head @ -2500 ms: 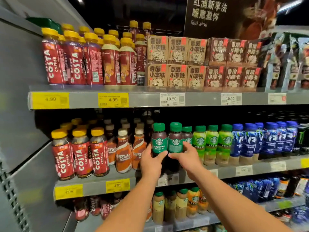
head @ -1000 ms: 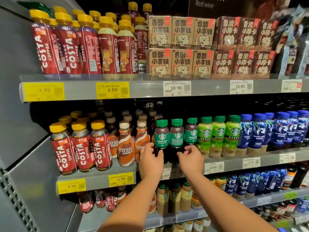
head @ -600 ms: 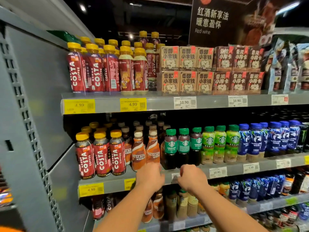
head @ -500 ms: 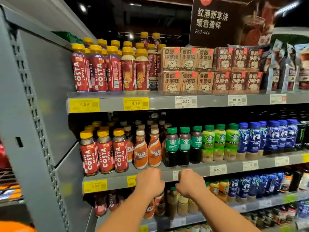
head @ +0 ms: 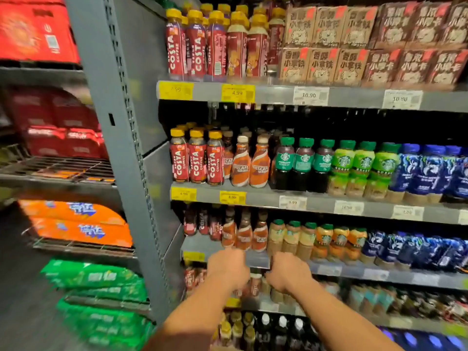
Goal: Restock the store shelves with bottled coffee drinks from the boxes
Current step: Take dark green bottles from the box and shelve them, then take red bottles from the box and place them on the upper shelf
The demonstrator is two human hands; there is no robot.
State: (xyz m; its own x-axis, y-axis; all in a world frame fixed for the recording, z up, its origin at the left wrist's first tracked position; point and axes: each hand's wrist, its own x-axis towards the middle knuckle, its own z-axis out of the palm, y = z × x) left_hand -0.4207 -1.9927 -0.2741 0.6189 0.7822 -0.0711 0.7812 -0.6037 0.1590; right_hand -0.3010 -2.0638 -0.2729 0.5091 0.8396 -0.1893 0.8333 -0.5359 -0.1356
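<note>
Three dark Starbucks Americano bottles (head: 304,164) with green caps stand upright at the front of the middle shelf (head: 263,198), between orange Nescafe bottles (head: 250,164) and light-green Starbucks bottles (head: 362,168). Both my hands are well below them, in front of the lip of the lower shelf (head: 258,262). My left hand (head: 228,268) and my right hand (head: 288,272) show their backs, side by side. Their fingers are loosely curled and blurred, and I see nothing held in either.
Red Costa bottles (head: 197,162) fill the left of the shelves, with brown cartons (head: 326,41) on top. A grey shelf upright (head: 121,148) stands at left. Beyond it a wire rack holds red cases (head: 38,34), orange packs (head: 76,224) and green packs (head: 96,279).
Both hands have let go of the Americano bottles and dropped from the middle shelf to the shelf below. My view has swung left, bringing the side rack into sight.
</note>
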